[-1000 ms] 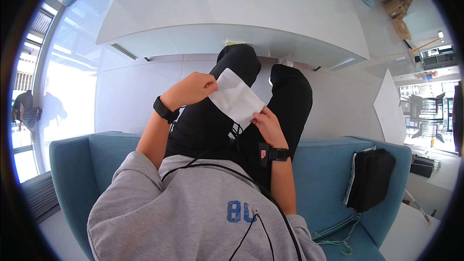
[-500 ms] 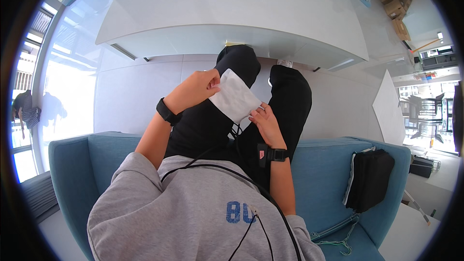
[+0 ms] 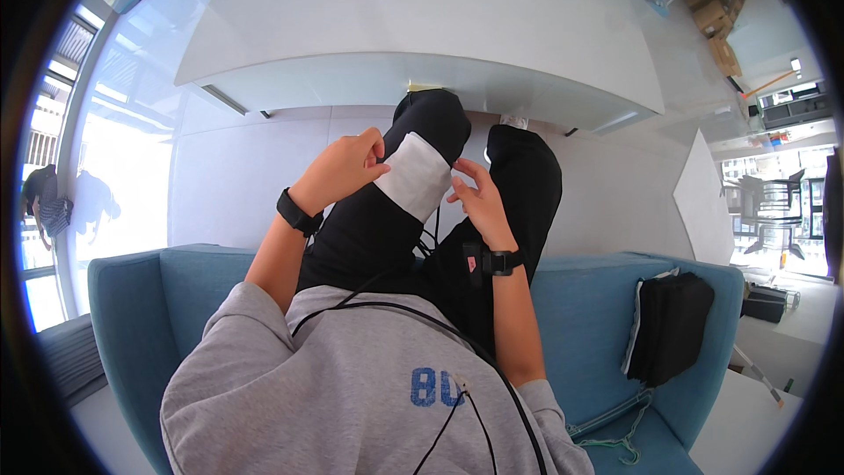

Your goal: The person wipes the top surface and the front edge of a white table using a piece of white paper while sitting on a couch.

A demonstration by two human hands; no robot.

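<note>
below, blue print (image 3: 425, 387); left hand (image 3: 345, 167) curled, cloth (image 3: 415, 178) grip unclear; right hand (image 3: 483, 204) loose, empty

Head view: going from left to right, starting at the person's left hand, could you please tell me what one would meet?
Left hand, rectangular white cloth, right hand, folded black fabric bundle on the blue upholstered sofa.

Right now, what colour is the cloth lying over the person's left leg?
White; the cloth shows best in the head view.

The white cloth (image 3: 415, 178) has settled onto the left thigh (image 3: 374, 222), the right hand (image 3: 482, 203) now loosened beside its edge
</note>
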